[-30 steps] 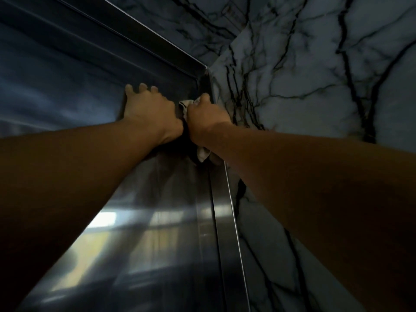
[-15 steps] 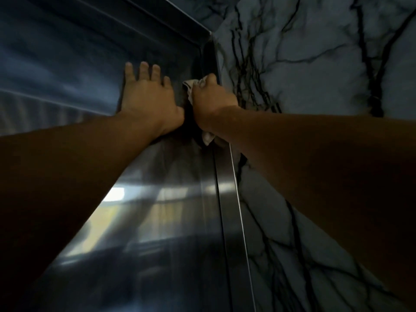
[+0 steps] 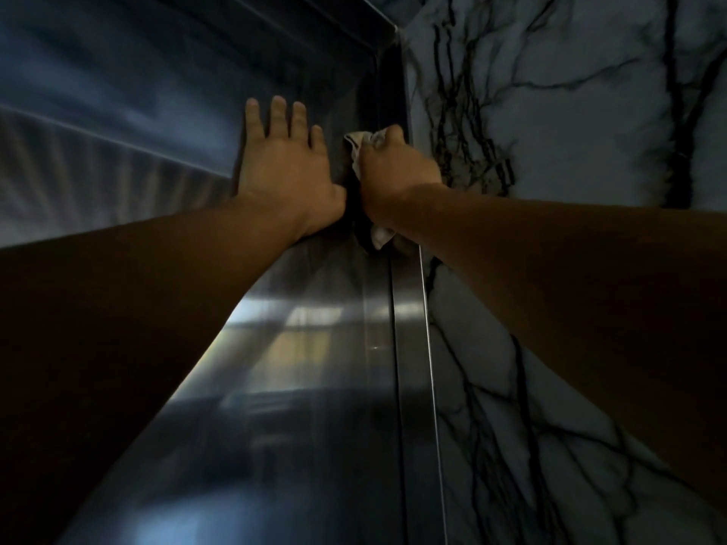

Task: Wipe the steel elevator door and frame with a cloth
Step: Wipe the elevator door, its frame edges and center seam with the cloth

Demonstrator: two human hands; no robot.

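Note:
The brushed steel elevator door [image 3: 299,387] fills the left and middle of the head view. Its steel frame [image 3: 411,348] runs up the right side and turns at the top corner. My left hand [image 3: 285,167] lies flat on the door high up, fingers apart and pointing upward. Right beside it, my right hand [image 3: 395,177] is closed on a pale cloth [image 3: 356,147], pressing it against the door next to the frame's inner edge. A bit of cloth also pokes out below the wrist. Most of the cloth is hidden under the hand.
A white marble wall [image 3: 570,131] with dark veins adjoins the frame on the right. The frame's top bar [image 3: 314,29] slants across the upper part of the view. Both forearms stretch up from the lower corners.
Both hands sit lower and further right in the view and look larger, and the left fingers show more fully. The right hand with the cloth has slid slightly down from the top corner.

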